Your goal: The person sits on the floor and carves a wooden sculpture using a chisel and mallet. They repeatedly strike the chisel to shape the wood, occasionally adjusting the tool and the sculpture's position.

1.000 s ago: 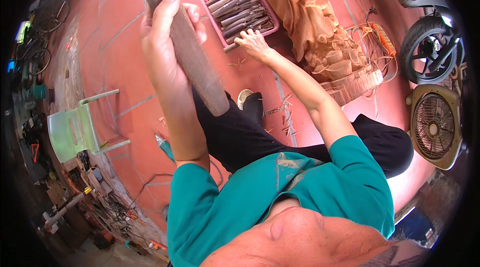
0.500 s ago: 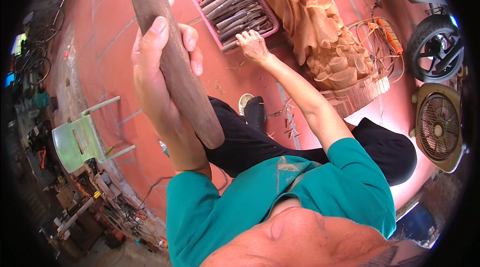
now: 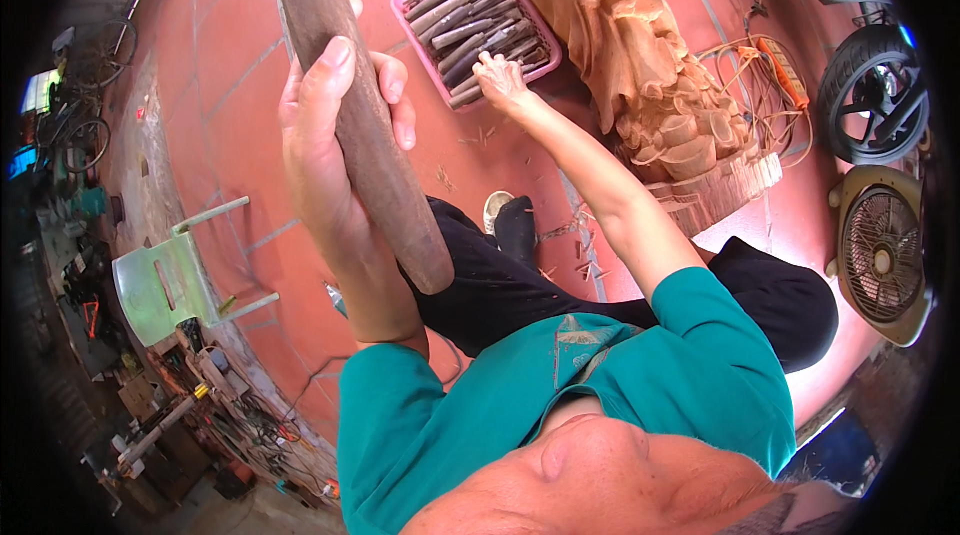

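My left hand [image 3: 318,140] is wrapped round a thick dark wooden club [image 3: 372,150], raised close to the camera, its upper end cut off by the picture's edge. My right hand [image 3: 503,81] reaches forward to the near edge of a pink plastic basket [image 3: 425,57]. In that basket lie several carving tools [image 3: 478,20] with worn wooden handles, side by side. The right fingers are bent and bunched over the nearest handles; what they grip, if anything, is hidden under them.
Right of the basket lies a large carved wooden figure [image 3: 605,30]. Beyond it are an orange power strip [image 3: 782,73] with loose cords, a wheel [image 3: 873,95] and a fan [image 3: 882,253]. A pale green plastic chair [image 3: 160,295] lies at left. Wood chips dot the red tiles.
The right fingers have drawn back slightly and bunched up at the basket's near edge. The view has shifted a little; the left hand still holds the club.
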`<state>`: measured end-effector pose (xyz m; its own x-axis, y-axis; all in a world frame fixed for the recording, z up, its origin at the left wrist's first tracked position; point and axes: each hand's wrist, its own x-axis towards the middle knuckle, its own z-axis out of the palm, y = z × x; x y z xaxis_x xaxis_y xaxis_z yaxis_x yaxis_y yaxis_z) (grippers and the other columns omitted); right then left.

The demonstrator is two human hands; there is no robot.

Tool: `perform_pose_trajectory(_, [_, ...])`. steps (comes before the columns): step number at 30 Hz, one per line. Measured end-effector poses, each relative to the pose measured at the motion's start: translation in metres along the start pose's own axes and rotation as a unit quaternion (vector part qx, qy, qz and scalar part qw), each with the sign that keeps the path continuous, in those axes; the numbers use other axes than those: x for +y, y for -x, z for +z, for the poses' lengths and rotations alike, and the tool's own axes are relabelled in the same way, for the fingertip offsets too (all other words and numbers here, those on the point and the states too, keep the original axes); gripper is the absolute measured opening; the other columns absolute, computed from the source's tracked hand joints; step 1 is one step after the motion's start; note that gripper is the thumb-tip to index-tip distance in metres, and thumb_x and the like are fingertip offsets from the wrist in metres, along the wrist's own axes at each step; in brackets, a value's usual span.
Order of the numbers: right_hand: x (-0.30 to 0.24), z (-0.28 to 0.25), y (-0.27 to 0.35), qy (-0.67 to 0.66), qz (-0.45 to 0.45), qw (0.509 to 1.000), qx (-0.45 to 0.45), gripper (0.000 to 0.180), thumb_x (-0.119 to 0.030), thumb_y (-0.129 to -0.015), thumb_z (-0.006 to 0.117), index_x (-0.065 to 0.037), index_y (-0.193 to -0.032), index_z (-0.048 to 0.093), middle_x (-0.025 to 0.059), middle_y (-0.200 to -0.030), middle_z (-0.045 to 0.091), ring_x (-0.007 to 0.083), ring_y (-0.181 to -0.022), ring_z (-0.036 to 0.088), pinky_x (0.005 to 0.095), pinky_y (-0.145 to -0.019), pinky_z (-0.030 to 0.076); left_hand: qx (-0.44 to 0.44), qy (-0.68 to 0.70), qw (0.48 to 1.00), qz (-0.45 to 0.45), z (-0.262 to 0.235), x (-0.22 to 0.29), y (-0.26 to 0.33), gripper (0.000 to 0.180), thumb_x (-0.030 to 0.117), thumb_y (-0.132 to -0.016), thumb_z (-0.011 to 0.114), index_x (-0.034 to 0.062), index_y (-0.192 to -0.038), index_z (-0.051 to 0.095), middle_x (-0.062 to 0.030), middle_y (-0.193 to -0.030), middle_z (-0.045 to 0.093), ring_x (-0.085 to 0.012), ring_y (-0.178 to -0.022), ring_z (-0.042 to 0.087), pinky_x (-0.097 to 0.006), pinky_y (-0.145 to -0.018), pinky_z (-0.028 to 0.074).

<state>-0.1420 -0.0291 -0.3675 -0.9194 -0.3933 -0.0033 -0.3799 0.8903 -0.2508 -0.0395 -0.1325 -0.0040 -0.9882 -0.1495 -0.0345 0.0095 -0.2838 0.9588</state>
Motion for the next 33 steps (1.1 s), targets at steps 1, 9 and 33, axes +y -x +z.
perform_pose_trajectory(1, [0.002,0.007,-0.004,0.013,-0.007,1.0,0.003,0.015,-0.01,-0.085,0.063,-0.005,-0.096,0.072,0.0128,-0.113,0.063,0.0299,-0.103,0.067,0.0433,-0.077,0.059,0.002,-0.011,1.0,0.001,0.002,0.0,-0.001,0.049,0.033,-0.096,0.059,-0.0039,-0.128,0.051,-0.0106,-0.074,0.055,-0.012,-0.053,0.05,-0.023,-0.048,0.04])
perform_pose_trajectory(9, [0.008,0.007,-0.005,0.05,-0.041,0.998,0.011,0.015,-0.014,-0.087,0.062,-0.007,-0.095,0.073,0.0097,-0.11,0.064,0.0295,-0.103,0.065,0.0451,-0.079,0.055,-0.005,0.015,1.0,-0.008,-0.002,-0.002,-0.001,0.039,0.03,-0.096,0.062,0.0008,-0.121,0.056,-0.0089,-0.071,0.056,-0.0118,-0.052,0.051,-0.023,-0.048,0.041])
perform_pose_trajectory(33, [-0.019,-0.022,0.013,0.076,-0.108,0.97,0.204,0.017,-0.019,-0.083,0.062,-0.009,-0.097,0.064,0.0101,-0.1,0.061,0.0275,-0.106,0.055,0.0616,-0.105,0.036,-0.039,0.045,0.998,-0.021,-0.004,-0.004,-0.005,0.037,0.027,-0.096,0.062,0.0006,-0.121,0.055,-0.0094,-0.074,0.058,-0.0132,-0.054,0.054,-0.024,-0.049,0.044])
